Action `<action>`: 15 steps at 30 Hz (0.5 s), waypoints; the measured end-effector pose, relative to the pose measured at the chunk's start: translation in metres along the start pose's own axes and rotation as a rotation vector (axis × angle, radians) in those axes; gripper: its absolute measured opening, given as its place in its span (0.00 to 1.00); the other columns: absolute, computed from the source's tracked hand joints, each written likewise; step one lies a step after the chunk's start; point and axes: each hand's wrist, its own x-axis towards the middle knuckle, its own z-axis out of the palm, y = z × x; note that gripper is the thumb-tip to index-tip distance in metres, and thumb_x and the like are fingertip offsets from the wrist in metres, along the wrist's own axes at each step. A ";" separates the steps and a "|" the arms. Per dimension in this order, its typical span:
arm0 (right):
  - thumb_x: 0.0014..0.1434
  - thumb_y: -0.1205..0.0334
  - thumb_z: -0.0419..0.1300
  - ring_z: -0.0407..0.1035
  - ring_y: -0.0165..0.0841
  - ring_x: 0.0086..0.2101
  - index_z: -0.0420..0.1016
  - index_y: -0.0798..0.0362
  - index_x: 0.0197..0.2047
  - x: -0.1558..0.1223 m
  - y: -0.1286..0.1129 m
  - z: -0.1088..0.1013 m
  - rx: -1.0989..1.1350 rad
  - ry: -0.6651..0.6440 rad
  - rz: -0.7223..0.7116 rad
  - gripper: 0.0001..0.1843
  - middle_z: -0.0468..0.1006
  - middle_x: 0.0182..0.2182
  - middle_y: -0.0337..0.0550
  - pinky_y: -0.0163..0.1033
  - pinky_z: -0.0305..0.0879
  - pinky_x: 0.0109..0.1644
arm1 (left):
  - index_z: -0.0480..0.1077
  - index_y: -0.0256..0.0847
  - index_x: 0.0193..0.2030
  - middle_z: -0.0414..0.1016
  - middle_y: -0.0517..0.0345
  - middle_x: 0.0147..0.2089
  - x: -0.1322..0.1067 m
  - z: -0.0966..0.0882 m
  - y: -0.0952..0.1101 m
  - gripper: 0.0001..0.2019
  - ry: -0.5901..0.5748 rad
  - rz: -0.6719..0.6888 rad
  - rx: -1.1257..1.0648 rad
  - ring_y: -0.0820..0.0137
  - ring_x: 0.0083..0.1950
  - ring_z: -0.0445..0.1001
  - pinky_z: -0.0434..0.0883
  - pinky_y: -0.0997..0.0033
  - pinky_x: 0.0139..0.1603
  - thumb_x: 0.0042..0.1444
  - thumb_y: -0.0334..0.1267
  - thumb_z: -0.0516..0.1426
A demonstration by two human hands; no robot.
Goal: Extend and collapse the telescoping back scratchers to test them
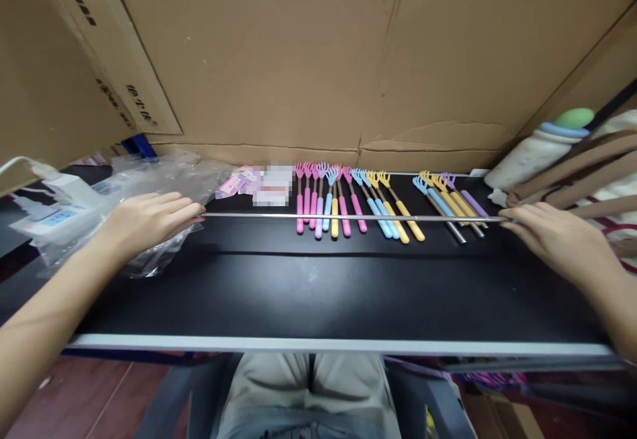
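Observation:
A long, thin metal telescopic rod (259, 215) stretches level above the black table (308, 300). My left hand (149, 221) grips its left end, and the fingers of my right hand (555, 235) are closed on the right end. Beyond the rod, several small back scratchers (344, 193) in pink, purple, blue and yellow lie side by side, claws pointing away from me. To their right is a smaller group of back scratchers (450, 200), some with bare metal tubes showing. What sits inside each fist is hidden.
Crumpled clear plastic bags (172, 243) and a white power strip (52, 220) lie left. Pink printed cards (239, 182) rest near the back. Cardboard (318, 61) walls the far side. A white bottle (527, 157) and a striped cloth bag (597, 187) stand right.

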 end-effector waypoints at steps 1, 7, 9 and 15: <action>0.65 0.49 0.40 0.69 0.38 0.32 0.72 0.55 0.41 0.000 0.001 0.001 0.015 -0.020 0.016 0.24 0.74 0.33 0.49 0.39 0.63 0.37 | 0.71 0.43 0.33 0.73 0.61 0.28 0.000 -0.001 0.000 0.14 -0.014 -0.010 -0.016 0.70 0.32 0.67 0.55 0.73 0.31 0.65 0.40 0.47; 0.64 0.49 0.42 0.70 0.40 0.35 0.70 0.53 0.43 -0.008 0.007 0.008 0.090 -0.169 0.105 0.21 0.76 0.36 0.51 0.41 0.62 0.40 | 0.72 0.42 0.36 0.75 0.59 0.32 -0.003 0.000 -0.003 0.18 -0.038 -0.027 -0.078 0.69 0.34 0.68 0.58 0.73 0.33 0.66 0.41 0.43; 0.63 0.52 0.44 0.70 0.40 0.37 0.69 0.53 0.43 -0.009 0.006 0.008 0.091 -0.205 0.111 0.18 0.76 0.39 0.53 0.42 0.62 0.42 | 0.72 0.43 0.37 0.75 0.60 0.32 -0.003 0.001 -0.003 0.18 -0.048 -0.033 -0.072 0.69 0.34 0.69 0.58 0.73 0.33 0.67 0.40 0.42; 0.63 0.58 0.47 0.70 0.40 0.35 0.69 0.54 0.41 -0.004 -0.001 -0.002 0.034 -0.254 0.106 0.12 0.76 0.38 0.56 0.40 0.61 0.39 | 0.70 0.43 0.41 0.73 0.61 0.30 0.008 -0.005 -0.003 0.17 -0.052 -0.055 -0.007 0.71 0.33 0.69 0.54 0.72 0.26 0.67 0.36 0.41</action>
